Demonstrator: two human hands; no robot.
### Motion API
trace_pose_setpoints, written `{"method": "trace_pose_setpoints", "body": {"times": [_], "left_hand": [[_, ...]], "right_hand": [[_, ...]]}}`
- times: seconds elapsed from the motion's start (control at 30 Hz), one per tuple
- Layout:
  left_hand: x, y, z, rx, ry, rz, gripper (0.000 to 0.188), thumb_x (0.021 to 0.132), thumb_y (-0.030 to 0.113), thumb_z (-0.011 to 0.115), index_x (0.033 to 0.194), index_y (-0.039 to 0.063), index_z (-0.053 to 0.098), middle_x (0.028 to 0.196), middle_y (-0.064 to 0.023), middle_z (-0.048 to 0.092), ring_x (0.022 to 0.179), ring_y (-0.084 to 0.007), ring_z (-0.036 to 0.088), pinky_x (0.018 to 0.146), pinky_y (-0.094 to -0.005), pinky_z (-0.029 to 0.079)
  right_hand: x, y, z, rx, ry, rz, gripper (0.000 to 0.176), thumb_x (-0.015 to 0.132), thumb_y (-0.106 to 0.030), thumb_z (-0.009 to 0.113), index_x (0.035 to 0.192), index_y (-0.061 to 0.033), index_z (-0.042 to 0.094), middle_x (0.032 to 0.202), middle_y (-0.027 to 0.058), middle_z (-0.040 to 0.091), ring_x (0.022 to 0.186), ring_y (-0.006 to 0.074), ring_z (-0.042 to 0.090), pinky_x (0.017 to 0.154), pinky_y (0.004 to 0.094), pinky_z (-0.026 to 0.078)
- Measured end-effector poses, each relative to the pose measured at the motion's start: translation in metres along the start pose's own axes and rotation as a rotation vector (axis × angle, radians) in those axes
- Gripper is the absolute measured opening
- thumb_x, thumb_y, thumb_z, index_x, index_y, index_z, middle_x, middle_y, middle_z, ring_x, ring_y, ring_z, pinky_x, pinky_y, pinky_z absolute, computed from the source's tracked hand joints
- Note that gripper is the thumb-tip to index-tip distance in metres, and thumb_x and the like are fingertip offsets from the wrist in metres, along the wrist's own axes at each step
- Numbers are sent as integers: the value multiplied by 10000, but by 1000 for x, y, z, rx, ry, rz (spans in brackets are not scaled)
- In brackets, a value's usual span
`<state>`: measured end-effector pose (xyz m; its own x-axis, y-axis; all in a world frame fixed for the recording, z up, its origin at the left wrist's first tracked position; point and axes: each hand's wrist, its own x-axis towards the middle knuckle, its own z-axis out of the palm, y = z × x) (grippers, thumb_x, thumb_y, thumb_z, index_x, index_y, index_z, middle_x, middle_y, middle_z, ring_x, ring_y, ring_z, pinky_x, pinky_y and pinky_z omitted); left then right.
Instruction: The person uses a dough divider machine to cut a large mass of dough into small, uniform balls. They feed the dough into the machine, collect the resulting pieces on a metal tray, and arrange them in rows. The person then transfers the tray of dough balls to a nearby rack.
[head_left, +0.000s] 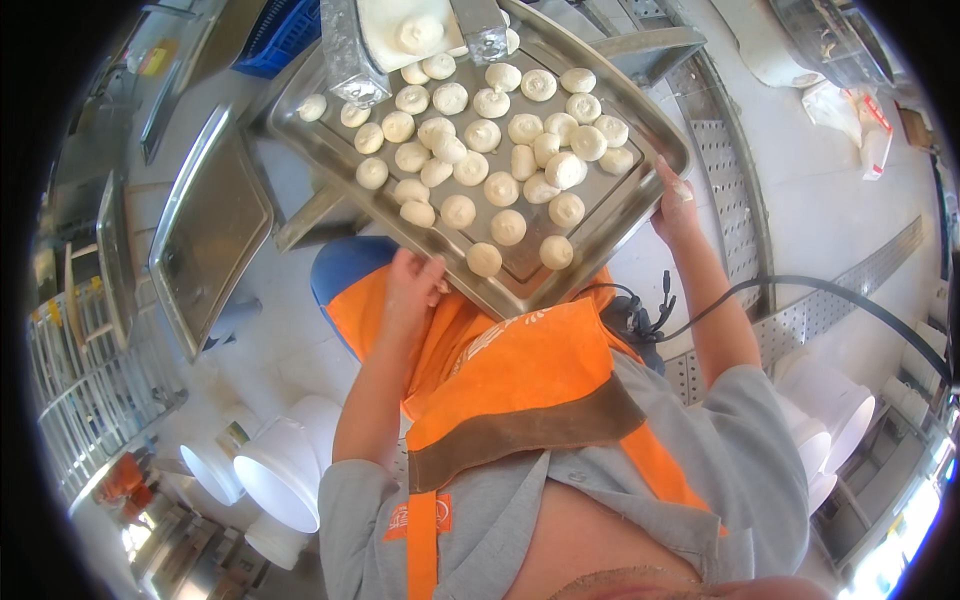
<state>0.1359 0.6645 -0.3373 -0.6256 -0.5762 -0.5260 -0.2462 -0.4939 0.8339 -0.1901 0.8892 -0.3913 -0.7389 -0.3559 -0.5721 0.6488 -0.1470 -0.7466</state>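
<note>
A rectangular metal tray (615, 251) lies at an angle before me, with many round, pale dough pieces (508, 226) scattered over it, some touching or leaning on each other. My right hand (677, 196) grips the tray's right rim, the thumb over the edge and white flour on the skin. At the near left rim, my left hand (415, 279) has its fingers curled against the outside; the picture does not settle whether they grip it. Above the tray's far end juts a metal-sided conveyor outlet (356, 75), with one dough piece (420, 34) on its pale belt.
Metal support legs (311, 217) project beside the tray. Another metal tray (214, 232) stands tilted at left, near a blue plastic crate (277, 37). White buckets (277, 472) stand on the floor behind left. A black cable (810, 281) arcs across on the right, over a perforated metal strip (840, 300).
</note>
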Motion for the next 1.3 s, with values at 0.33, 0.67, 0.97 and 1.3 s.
{"method": "trace_pose_setpoints", "body": {"times": [0.33, 0.67, 0.97, 1.3], "left_hand": [[91, 51, -79, 39, 140, 173, 194, 901, 170, 629, 954, 25, 513, 791, -44, 546, 625, -104, 504, 485, -225, 370], [77, 48, -66, -36, 120, 137, 158, 918, 96, 586, 1009, 25, 479, 830, -49, 556, 636, -118, 501, 515, -258, 399], [44, 1, -18, -140, 75, 92, 162, 923, 72, 577, 1024, 35, 456, 877, -66, 573, 689, -139, 550, 536, -275, 459], [82, 7, 41, -99, -55, 53, 212, 907, 44, 572, 1039, -9, 415, 871, -110, 541, 649, -145, 549, 520, -277, 479]], "right_hand": [[19, -22, 1, 4, -105, 0, 416, 926, -347, 610, 1174, -18, 549, 1076, 80, 639, 932, 206, 639, 846, 355, 520], [50, -32, -11, -31, -45, 1, 422, 916, -351, 624, 1173, -23, 562, 1047, 77, 639, 927, 192, 623, 840, 337, 517], [22, -35, -39, -159, -44, -9, 325, 875, -214, 631, 1096, 15, 568, 960, 123, 648, 830, 246, 654, 750, 391, 562], [4, -62, -79, -28, 90, -1, 363, 916, -253, 538, 1171, 4, 542, 988, 128, 642, 827, 271, 654, 692, 413, 567]]}}
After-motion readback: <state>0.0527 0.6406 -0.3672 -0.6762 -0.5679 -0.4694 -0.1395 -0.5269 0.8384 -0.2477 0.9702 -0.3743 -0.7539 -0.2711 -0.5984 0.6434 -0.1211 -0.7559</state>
